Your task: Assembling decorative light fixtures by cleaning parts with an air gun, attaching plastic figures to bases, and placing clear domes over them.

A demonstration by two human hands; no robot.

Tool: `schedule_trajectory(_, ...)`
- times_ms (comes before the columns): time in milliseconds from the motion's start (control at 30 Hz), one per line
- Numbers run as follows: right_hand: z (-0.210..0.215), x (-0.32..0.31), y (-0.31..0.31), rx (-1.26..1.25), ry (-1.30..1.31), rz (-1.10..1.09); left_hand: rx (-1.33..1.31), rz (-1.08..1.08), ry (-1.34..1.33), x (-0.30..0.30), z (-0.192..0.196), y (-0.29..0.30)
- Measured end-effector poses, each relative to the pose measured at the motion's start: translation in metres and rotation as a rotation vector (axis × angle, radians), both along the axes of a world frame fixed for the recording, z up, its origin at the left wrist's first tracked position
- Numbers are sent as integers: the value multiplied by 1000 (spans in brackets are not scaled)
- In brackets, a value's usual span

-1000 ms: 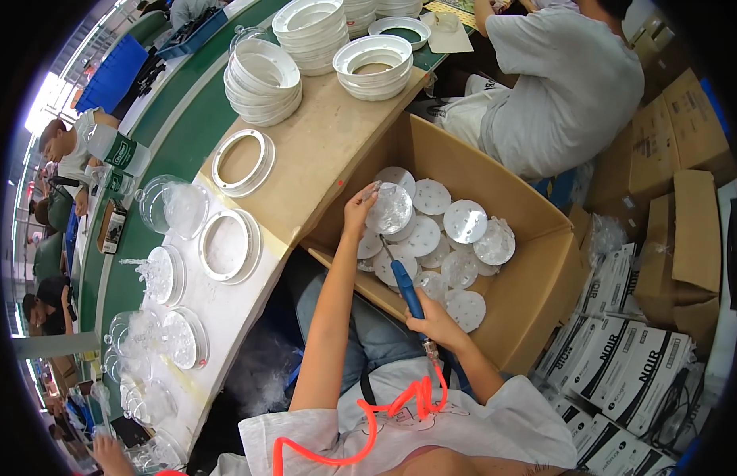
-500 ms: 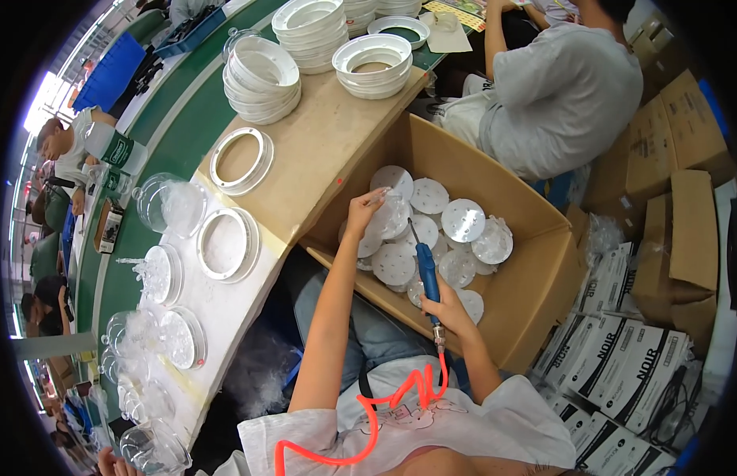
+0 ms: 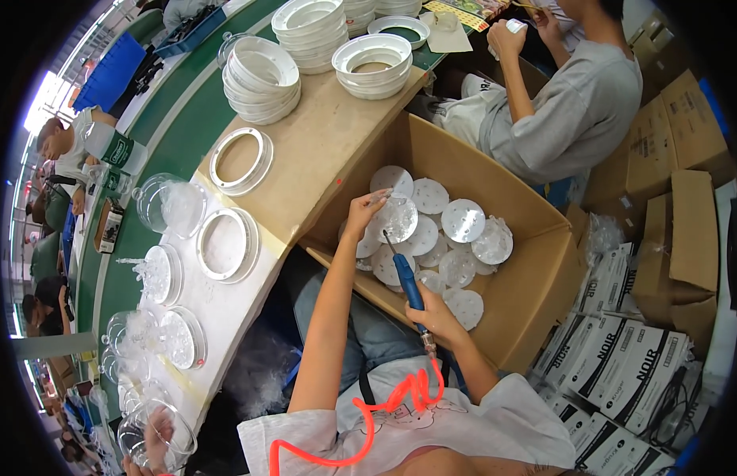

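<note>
Over an open cardboard box (image 3: 535,238), my left hand (image 3: 363,213) pinches the edge of a round clear plastic disc (image 3: 398,220), which is tilted above the others. My right hand (image 3: 436,313) is wrapped round a blue pen-shaped air tool (image 3: 408,279) with a thin dark tip. That tip points up and left, at the lower left edge of the held disc; whether it touches I cannot tell. From the tool's back end a coiled orange-red hose (image 3: 368,412) runs down across my shirt. Several more clear discs (image 3: 463,220) lie loose in the box below my hands.
The workbench (image 3: 305,151) on my left carries stacks of white rings (image 3: 261,79), single rings (image 3: 240,161) and clear domes (image 3: 174,206). A co-worker (image 3: 567,103) sits beyond the box. Cartons (image 3: 622,357) are piled at right. Another person's hand (image 3: 157,436) reaches in lower left.
My right hand has moved the air tool left and down, toward the held disc. My left hand stays nearly in place. The co-worker has raised an arm with a white thing; another person's hand appears lower left.
</note>
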State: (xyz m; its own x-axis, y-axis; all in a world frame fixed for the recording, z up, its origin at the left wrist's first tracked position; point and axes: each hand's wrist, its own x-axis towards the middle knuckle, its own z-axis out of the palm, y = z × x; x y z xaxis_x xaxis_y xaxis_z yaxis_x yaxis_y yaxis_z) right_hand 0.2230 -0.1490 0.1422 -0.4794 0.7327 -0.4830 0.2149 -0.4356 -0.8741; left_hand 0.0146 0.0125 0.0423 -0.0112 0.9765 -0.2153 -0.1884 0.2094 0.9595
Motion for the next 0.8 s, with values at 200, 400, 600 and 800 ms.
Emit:
schedule_trajectory(200,-6,13,-2,13,-40,-136,51,93,-90,-2,-3,1)
schedule_trajectory(400,-3,15,12,80,-38,-168,-3,49,45,-4,-5,1)
schedule_trajectory(600,-3,-10,5,77,-9,-27,57,8,-25,-1,-8,1)
schedule_trajectory(800,5,-7,-2,109,-69,90,-26,37,-214,-5,-10,4)
